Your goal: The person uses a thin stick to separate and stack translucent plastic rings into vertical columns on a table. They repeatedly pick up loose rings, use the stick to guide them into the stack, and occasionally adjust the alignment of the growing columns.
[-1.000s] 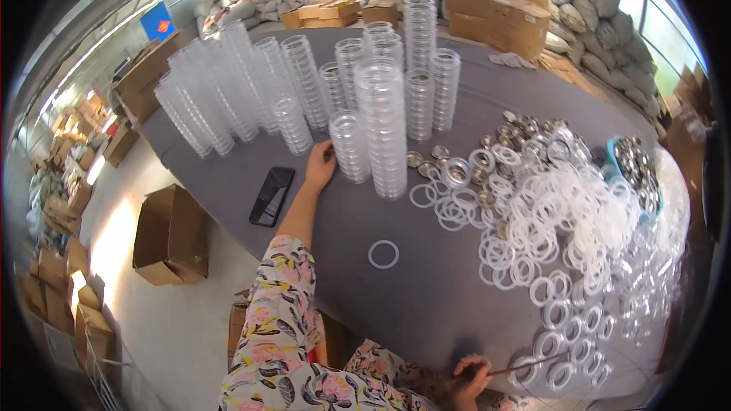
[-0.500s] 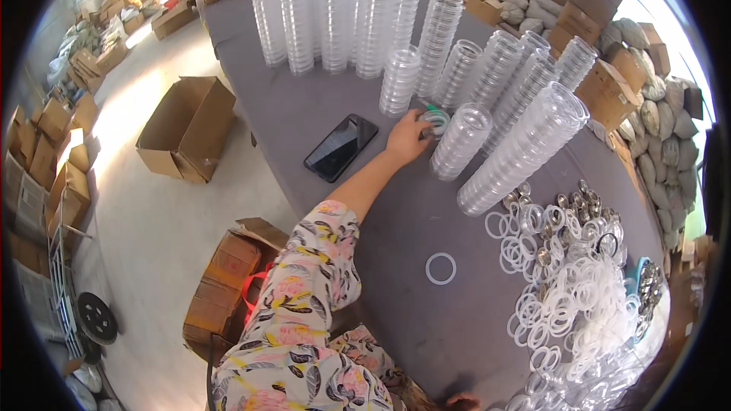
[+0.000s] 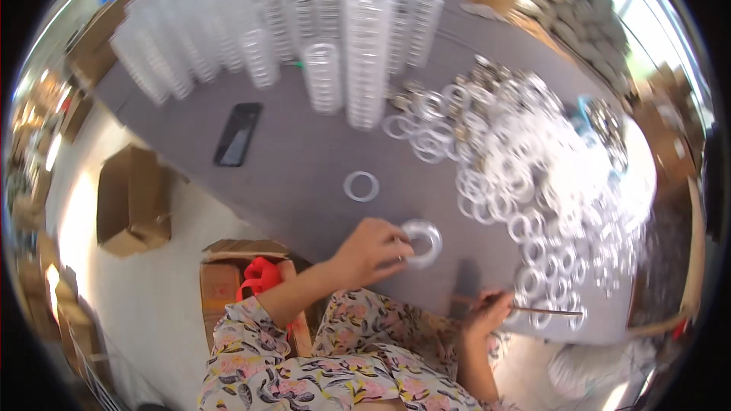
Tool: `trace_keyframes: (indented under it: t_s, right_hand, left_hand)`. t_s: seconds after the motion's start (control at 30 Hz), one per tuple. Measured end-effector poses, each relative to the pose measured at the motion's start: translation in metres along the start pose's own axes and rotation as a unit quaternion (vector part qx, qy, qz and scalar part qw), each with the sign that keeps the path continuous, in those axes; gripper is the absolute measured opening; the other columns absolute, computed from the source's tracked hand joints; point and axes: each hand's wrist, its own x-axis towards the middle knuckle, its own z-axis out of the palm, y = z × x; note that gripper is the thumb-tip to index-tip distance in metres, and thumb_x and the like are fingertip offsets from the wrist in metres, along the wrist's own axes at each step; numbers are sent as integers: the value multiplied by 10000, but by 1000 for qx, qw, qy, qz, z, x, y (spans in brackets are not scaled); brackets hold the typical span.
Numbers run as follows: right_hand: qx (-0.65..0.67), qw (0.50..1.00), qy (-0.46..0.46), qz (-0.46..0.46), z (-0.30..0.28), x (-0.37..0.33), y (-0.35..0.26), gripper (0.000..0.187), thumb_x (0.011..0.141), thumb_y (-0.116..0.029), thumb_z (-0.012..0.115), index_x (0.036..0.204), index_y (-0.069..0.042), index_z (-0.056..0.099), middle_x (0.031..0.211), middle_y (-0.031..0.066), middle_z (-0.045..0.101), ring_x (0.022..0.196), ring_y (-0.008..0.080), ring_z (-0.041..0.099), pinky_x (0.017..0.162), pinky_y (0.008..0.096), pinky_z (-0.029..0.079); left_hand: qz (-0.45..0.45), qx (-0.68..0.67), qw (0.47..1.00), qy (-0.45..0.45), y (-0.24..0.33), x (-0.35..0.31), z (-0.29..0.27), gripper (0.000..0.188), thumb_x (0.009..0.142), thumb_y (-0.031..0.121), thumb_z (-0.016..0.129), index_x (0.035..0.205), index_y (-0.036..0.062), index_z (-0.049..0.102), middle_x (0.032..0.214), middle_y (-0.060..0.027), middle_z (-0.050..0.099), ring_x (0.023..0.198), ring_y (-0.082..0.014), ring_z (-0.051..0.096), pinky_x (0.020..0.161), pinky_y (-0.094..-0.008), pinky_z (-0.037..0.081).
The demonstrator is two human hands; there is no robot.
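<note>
My left hand (image 3: 371, 251) is closed on the edge of a clear round plastic lid (image 3: 432, 237), just above the grey tabletop near its front edge; the lid is blurred. To the right, my right hand (image 3: 489, 313) grips a thin brownish stick (image 3: 544, 310), which points right toward scattered white rings. A single translucent sealing ring (image 3: 361, 186) lies flat beyond my left hand. A large heap of similar white rings (image 3: 525, 160) spreads over the right side of the table.
Tall stacks of clear plastic lids (image 3: 369, 61) stand along the far side. A black phone (image 3: 238, 135) lies at the left. Metal clasps (image 3: 605, 125) fill a blue-rimmed container at the right. Cardboard boxes (image 3: 133, 202) stand on the floor, one holding something red (image 3: 261, 274).
My left hand has drawn back from the lid stacks toward me, bringing a clear lid. My right hand has come into fuller view with the stick. The whole view has swung to the right.
</note>
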Motion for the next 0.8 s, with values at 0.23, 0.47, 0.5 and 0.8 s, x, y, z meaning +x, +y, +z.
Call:
trace_keyframes:
  t_s: [0.23,0.47,0.5,0.8]
  right_hand:
    - [83,985,-84,-128,2,27,-63,433,919,-332,298,578,-67,337,538,41,388,483,141,376,519,306,364]
    - [286,938,-189,51,11,25,-24,435,912,-305,341,541,-82,297,464,15,285,400,105,241,373,237,237]
    - [309,926,-200,85,12,25,-21,442,912,-306,342,531,-88,291,456,10,276,390,99,225,365,232,222]
    - [269,935,-220,75,65,45,-13,456,907,-269,379,501,-97,262,431,-21,241,379,84,214,366,232,167]
  left_hand:
    - [74,63,989,-113,35,3,74,266,674,206,634,908,127,535,1003,-62,483,938,-229,445,843,-388,308]
    - [-80,-72,994,27,58,11,96,740,582,287,708,1198,58,370,1087,-120,469,1019,-281,431,911,-420,275]
    - [-94,-78,992,19,58,10,100,751,582,289,709,1200,45,360,1095,-125,467,1029,-280,431,923,-424,268]
    - [-141,-109,984,5,56,11,108,787,591,276,708,1219,20,309,1117,-145,463,1056,-283,437,960,-455,237]
